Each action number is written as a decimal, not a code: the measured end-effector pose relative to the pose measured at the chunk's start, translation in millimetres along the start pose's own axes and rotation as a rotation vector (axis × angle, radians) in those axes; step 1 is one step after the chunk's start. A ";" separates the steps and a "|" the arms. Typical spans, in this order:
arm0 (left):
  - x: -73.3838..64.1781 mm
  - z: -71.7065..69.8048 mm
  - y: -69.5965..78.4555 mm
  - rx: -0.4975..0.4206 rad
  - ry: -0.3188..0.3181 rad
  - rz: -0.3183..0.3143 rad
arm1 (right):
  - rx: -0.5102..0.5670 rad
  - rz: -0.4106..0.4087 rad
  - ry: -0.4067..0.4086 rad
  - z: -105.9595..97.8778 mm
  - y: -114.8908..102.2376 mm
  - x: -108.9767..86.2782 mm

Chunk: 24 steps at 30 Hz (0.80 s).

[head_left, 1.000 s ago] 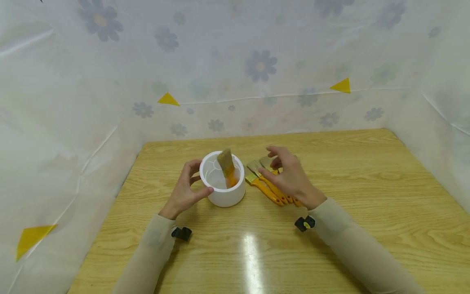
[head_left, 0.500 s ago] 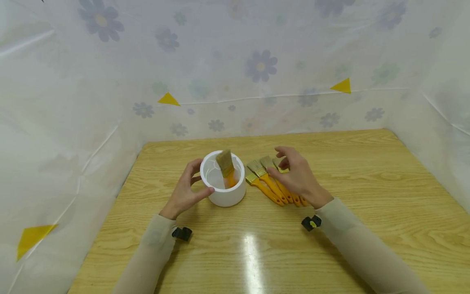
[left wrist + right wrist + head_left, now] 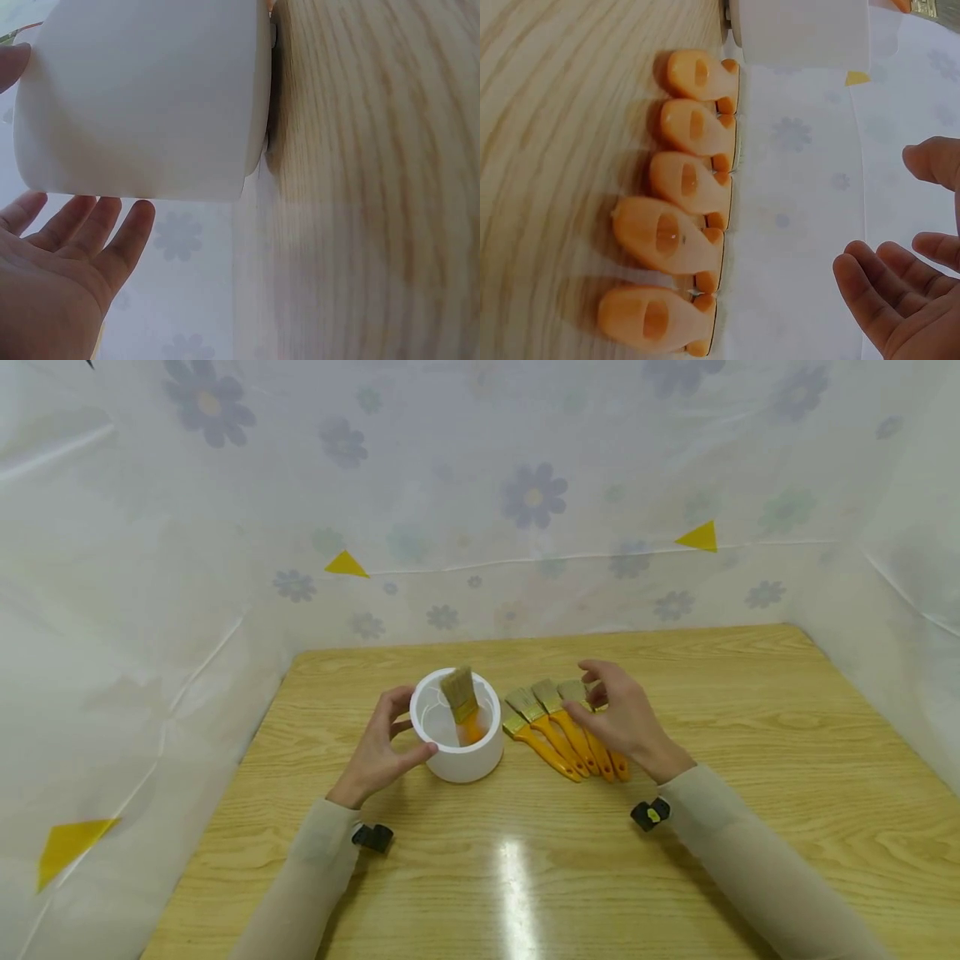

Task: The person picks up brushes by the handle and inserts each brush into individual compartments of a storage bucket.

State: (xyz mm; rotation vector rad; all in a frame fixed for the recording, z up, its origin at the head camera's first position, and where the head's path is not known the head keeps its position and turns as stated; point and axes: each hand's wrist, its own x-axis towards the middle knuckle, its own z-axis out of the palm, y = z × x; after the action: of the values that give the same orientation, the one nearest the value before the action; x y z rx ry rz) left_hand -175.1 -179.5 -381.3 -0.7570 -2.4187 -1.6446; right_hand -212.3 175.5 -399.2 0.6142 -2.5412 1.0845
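A white round pot (image 3: 465,766) stands on the wooden table. My left hand (image 3: 375,750) holds it from the left, with the thumb at the near rim and the fingers along the far side. In the left wrist view, the fingertips meet the smooth wall of the pot (image 3: 142,97). One paintbrush (image 3: 459,697) leans inside, bristles up above the rim, its orange handle partly hidden by the wall. Over the right end of a fanned row of several flat paintbrushes (image 3: 546,752), my right hand (image 3: 626,720) hovers with loosely bent fingers, holding nothing. It hides part of the rightmost brushes.
The wood-grain table (image 3: 420,877) ends at a flower-printed plastic sheet (image 3: 465,527) behind and at the sides. Yellow triangles (image 3: 348,565) mark the sheet. In the right wrist view, handle ends with hang holes (image 3: 686,180) line up beside the pot.
My right hand has moved right along the row of brushes, leaving more of them uncovered. The left hand, the pot and the brush in it have stayed nearly still.
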 end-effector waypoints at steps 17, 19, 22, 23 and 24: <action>0.0 2.0 1.5 0.032 -0.001 -0.013 | -0.080 0.036 -0.012 -4.9 21.2 -2.6; -0.2 1.9 1.8 0.034 -0.002 -0.015 | -0.083 0.050 -0.025 -5.9 23.0 -2.6; -0.5 1.8 1.8 0.040 -0.006 -0.015 | -0.084 0.079 -0.051 -7.6 24.9 -3.0; -0.4 1.8 1.6 0.040 -0.007 -0.014 | -0.085 0.087 -0.059 -8.2 25.5 -3.1; -0.5 1.9 1.5 0.042 -0.008 -0.015 | -0.087 0.092 -0.067 -8.8 26.2 -3.2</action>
State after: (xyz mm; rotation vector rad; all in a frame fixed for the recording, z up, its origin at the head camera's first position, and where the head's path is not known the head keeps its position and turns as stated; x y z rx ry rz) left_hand -173.6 -177.6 -380.9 -0.7422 -2.4616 -1.5933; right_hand -221.6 199.2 -410.6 0.5232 -2.6825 0.9918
